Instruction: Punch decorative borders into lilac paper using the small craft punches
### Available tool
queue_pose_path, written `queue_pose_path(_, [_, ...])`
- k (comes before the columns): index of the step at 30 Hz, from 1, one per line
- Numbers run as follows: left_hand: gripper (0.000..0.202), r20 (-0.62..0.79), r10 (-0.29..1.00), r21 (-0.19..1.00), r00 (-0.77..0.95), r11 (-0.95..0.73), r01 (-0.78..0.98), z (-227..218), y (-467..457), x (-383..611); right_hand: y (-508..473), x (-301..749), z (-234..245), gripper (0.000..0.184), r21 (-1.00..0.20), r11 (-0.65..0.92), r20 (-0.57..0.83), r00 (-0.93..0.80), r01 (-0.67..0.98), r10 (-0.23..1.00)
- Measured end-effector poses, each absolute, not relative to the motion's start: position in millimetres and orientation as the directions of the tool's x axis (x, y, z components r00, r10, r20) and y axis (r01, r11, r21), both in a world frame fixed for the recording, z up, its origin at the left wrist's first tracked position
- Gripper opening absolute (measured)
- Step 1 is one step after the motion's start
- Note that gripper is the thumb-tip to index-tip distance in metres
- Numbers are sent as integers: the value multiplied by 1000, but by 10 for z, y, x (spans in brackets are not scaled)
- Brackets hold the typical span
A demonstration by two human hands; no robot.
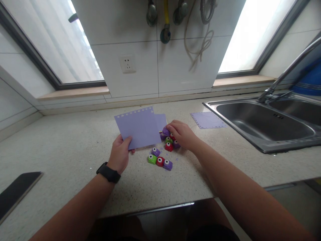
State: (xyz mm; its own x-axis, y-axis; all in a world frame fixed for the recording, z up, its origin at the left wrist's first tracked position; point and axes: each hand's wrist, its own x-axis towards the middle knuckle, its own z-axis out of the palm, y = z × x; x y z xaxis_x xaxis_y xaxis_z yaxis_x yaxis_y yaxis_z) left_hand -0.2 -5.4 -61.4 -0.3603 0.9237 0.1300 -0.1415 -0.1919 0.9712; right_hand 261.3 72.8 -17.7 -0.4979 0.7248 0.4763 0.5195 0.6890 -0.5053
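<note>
A sheet of purple paper (139, 129) is tilted up off the counter, its top edge lined with small punched holes. My left hand (120, 150) pinches its lower left corner, thumb on top. At the sheet's right edge, my right hand (182, 134) is closed on a purple craft punch (166, 131); whether the paper is in its slot I cannot tell. Under and beside that hand lie several more punches, among them a red punch (169, 146). Closer to me sit a green punch (151, 159), another red punch (160, 161) and two purple punches.
Another purple sheet (161, 121) lies partly behind the held one. To the right, a sheet with punched edges (208, 120) rests beside the steel sink (250, 124). Small paper cutouts are scattered near the punches. A dark flat object (18, 190) lies at the left.
</note>
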Motion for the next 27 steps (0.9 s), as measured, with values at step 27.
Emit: queue_pose_path(27, [26, 88, 881, 936, -465, -233, -265, -595, -7, -11, 663, 2529, -238, 32, -172, 683, 257, -637, 710, 727])
